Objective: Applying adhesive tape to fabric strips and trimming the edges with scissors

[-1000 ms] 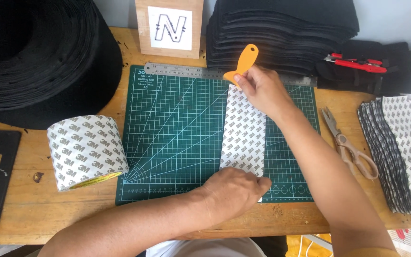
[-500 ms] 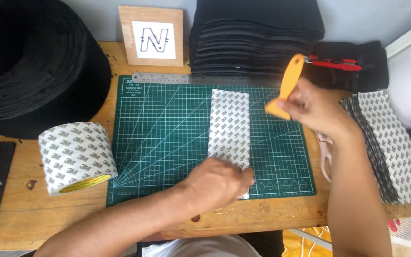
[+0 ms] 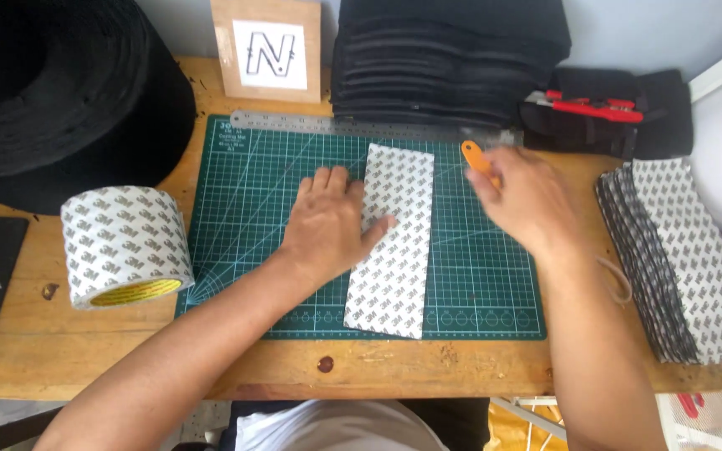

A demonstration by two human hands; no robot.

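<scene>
Pinning patterned strip (image 3: 394, 242) mid-frame on green cutting mat (image 3: 244, 217), table.
Left hand (image 3: 327, 221) spread flat, pressing its left edge; right hand (image 3: 524, 200) pinching orange scraper (image 3: 478, 159). Looking thin, light, floppy, slippery-backed; gripping by edges.

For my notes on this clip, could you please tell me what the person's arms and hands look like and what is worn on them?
Both forearms are bare, with no sleeves reaching into view. The left hand and right hand wear no gloves, and no rings or watch can be made out. A thin, pale band loops the right wrist. At the bottom edge, a white shirt shows.
</scene>
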